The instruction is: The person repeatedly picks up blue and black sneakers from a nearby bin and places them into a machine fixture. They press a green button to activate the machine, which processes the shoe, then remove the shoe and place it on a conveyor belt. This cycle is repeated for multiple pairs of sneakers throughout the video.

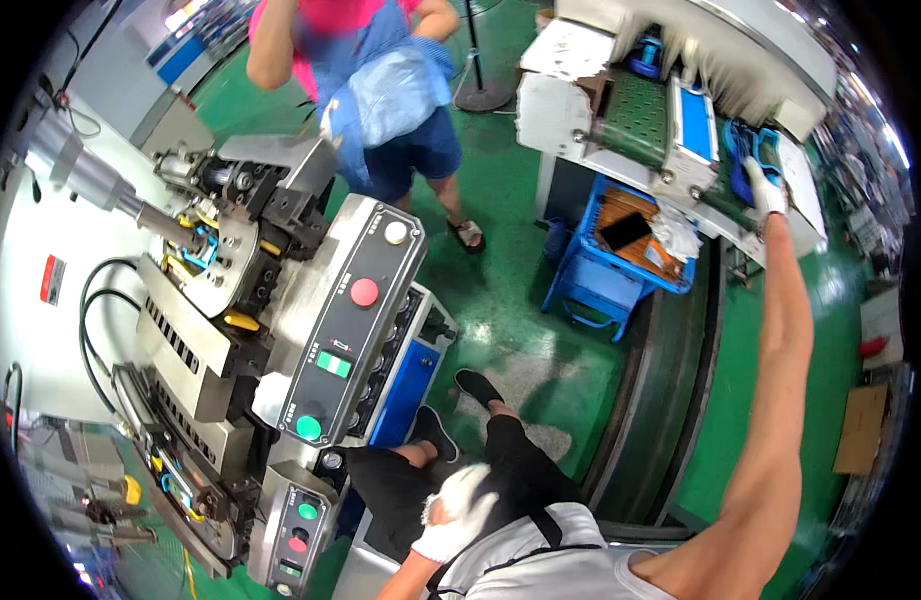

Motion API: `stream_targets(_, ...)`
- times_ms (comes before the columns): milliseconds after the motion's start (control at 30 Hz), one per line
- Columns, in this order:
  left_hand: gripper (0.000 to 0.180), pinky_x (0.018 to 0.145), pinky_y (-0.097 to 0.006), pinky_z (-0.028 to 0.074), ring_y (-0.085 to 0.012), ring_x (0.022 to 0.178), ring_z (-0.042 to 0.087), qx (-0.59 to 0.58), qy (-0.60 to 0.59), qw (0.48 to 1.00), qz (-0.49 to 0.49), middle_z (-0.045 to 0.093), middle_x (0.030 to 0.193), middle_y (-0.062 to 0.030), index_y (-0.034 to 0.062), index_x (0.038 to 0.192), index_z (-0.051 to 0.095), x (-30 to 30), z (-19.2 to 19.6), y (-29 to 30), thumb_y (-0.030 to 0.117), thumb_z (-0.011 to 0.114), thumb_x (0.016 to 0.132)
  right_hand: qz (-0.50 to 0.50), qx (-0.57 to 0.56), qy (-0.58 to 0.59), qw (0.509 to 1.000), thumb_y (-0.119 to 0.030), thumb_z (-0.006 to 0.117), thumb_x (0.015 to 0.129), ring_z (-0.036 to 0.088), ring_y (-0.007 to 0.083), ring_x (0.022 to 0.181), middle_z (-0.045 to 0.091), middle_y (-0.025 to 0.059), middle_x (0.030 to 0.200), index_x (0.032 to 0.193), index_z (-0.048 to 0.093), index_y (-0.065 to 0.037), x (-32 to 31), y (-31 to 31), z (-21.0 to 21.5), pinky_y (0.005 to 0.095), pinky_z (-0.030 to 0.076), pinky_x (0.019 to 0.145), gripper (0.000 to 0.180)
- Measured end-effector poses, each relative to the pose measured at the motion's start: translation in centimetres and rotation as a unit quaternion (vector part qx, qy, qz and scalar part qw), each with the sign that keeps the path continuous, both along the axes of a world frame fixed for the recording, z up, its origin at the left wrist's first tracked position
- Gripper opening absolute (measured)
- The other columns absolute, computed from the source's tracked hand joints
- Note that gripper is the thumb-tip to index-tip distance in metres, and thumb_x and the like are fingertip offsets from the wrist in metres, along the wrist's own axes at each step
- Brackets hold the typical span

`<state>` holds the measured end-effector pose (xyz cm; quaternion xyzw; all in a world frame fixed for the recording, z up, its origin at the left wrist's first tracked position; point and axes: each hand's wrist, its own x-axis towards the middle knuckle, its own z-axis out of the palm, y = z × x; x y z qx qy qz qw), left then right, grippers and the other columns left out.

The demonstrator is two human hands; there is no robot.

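Observation:
My right arm stretches out to the far right, where my right hand (765,190), in a white glove, has its fingers on a blue shoe (770,150) at the conveyor's end. The shoe is small in view and partly covered by the hand. More blue lacing or shoe material (738,140) lies right beside it. In front of my body, above my lap, hovers my left hand (458,515), also in a white glove. Its fingers are loosely bent and apart, and nothing shows in them.
On the left stands a machine with a button panel (350,320) and a smaller panel (298,530). A perforated green conveyor (635,115) carries another blue shoe (644,52). Below is a blue crate (580,275) holding a dark phone-like slab (626,232). A person (380,90) stands ahead.

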<state>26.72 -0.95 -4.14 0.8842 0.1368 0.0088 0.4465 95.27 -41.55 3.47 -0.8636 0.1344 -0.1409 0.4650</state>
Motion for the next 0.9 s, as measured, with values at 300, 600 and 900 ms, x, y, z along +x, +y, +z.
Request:
stream_targets(300,0.041,0.101,-0.041,0.058,-0.0323,0.115,0.074,-0.16,0.037,0.963,0.216,0.073,0.124,-0.0217,-0.0026,0.132,0.065,-4.4,-4.6,2.9,0.007,0.076,0.094,-0.125,-0.343,0.065,0.929,-0.093,0.054,0.082,0.051,0.0384,0.146,0.052,0.027,0.158,0.161,0.043,0.0,11.6,-7.6,0.7,0.0454,0.052,0.11,0.123)
stream_targets(600,0.038,0.096,-0.038,0.061,-0.0259,0.107,0.074,-0.342,0.02,0.88,0.33,0.073,0.125,-0.0192,-0.0046,0.141,0.059,-7.1,-5.9,3.7,0.001,0.063,0.103,0.211,-0.234,-0.1,0.944,-0.029,0.063,0.106,0.056,0.0374,0.141,0.06,0.023,0.15,0.15,0.055,0.001,-26.5,11.1,-13.3,0.0451,0.043,0.12,0.054)
stream_targets(900,0.033,0.088,-0.037,0.064,-0.0254,0.099,0.074,-0.32,-0.106,0.814,0.473,0.072,0.119,-0.0211,-0.0068,0.137,0.059,-15.3,-3.7,2.1,0.002,0.057,0.106,0.761,0.043,0.176,0.623,-0.03,0.064,0.103,0.073,0.0317,0.115,0.076,0.0143,0.122,0.129,0.073,-0.007,-61.8,35.3,-12.7,0.0393,0.056,0.099,0.036)
